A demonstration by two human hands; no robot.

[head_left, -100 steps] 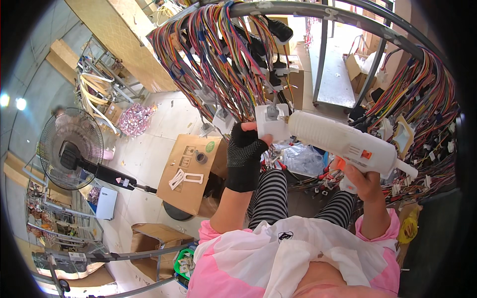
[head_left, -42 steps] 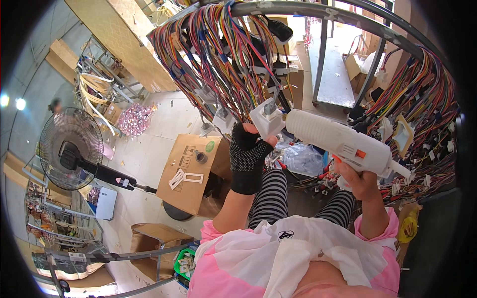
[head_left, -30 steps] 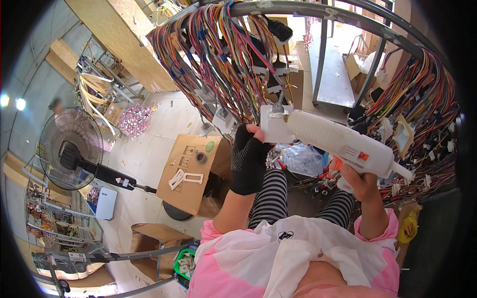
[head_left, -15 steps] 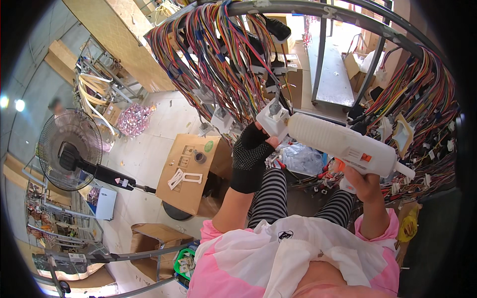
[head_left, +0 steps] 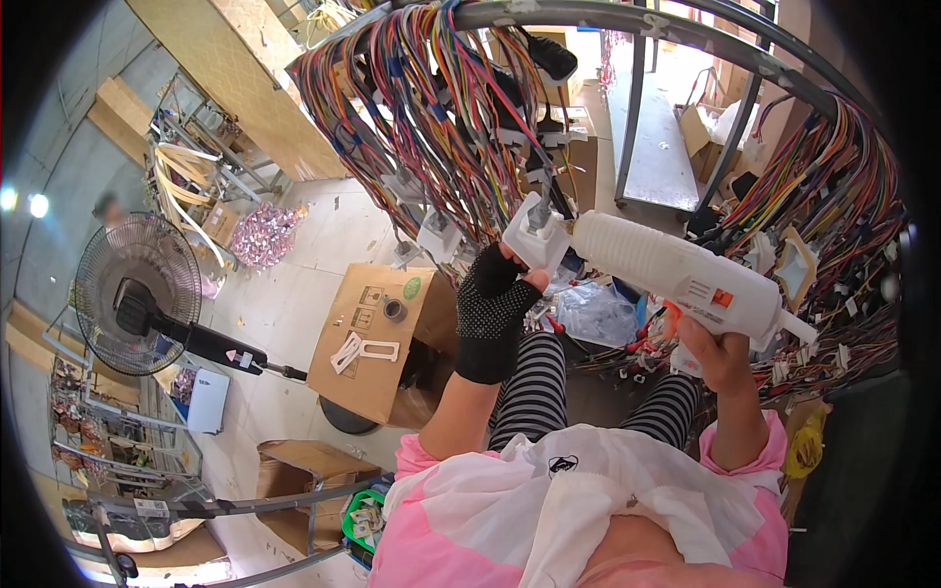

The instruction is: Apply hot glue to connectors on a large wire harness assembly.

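Note:
My left hand point(head_left: 493, 304), in a black fingerless glove with grip dots, pinches a white square plastic housing point(head_left: 538, 238). A grey cable with a connector runs up out of the housing toward the hanging wires. My bare right hand point(head_left: 717, 355) is wrapped round the handle of a large white hot glue gun point(head_left: 676, 274), one finger at its orange trigger. The gun's nozzle points left at the housing, close to its right edge; whether they touch I cannot tell. Another white housing point(head_left: 438, 236) hangs on its cable just left of my left hand.
Thick bundles of coloured wires point(head_left: 392, 108) hang from a curved metal rail point(head_left: 588, 14) ahead, with more at right. A cardboard box point(head_left: 343, 314) stands at left, two white plastic frames on it. Beyond it is a black fan point(head_left: 139, 294). Clear plastic bags point(head_left: 595, 312) lie past my knees.
The housing and my left hand have shifted very slightly left. The glue gun's nozzle end has risen a little, and its body is tilted slightly more.

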